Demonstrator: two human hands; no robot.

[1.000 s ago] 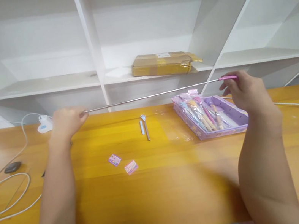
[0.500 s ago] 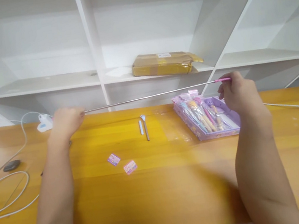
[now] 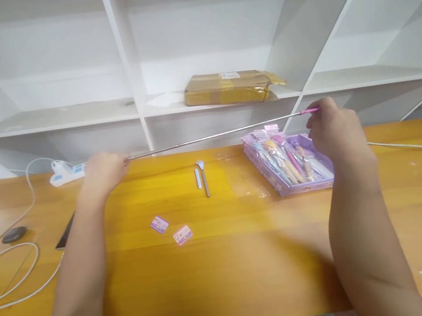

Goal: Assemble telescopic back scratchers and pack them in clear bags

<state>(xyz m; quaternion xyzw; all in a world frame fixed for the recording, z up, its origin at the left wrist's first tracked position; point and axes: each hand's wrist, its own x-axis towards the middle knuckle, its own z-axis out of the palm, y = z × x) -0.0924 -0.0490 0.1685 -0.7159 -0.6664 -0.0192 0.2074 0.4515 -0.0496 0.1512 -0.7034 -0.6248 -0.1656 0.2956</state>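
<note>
A telescopic back scratcher (image 3: pixel 215 136), a thin silver rod with a pink grip, is stretched nearly level above the far part of the table. My left hand (image 3: pixel 106 171) is closed around its left end, hiding what is there. At the other end, my right hand (image 3: pixel 331 126) pinches the pink grip. Below the rod lie a second back scratcher (image 3: pixel 204 178) with a pale blue hand-shaped head and a short light blue stick (image 3: pixel 198 179). Under and beside my right hand stands a purple box (image 3: pixel 306 188) holding several plastic-wrapped pieces.
Two small printed cards (image 3: pixel 159 223) lie on the wooden table (image 3: pixel 232 279). At left are a power strip (image 3: pixel 67 175), a dark mouse (image 3: pixel 14 234), looped white cable (image 3: pixel 2 250) and a dark flat object (image 3: pixel 65 234) partly behind my forearm. A taped carton (image 3: pixel 229 88) rests on the shelf.
My left hand has moved a little to the right, toward my right hand, and the visible span of rod is shorter. More of the power strip and the dark flat object shows.
</note>
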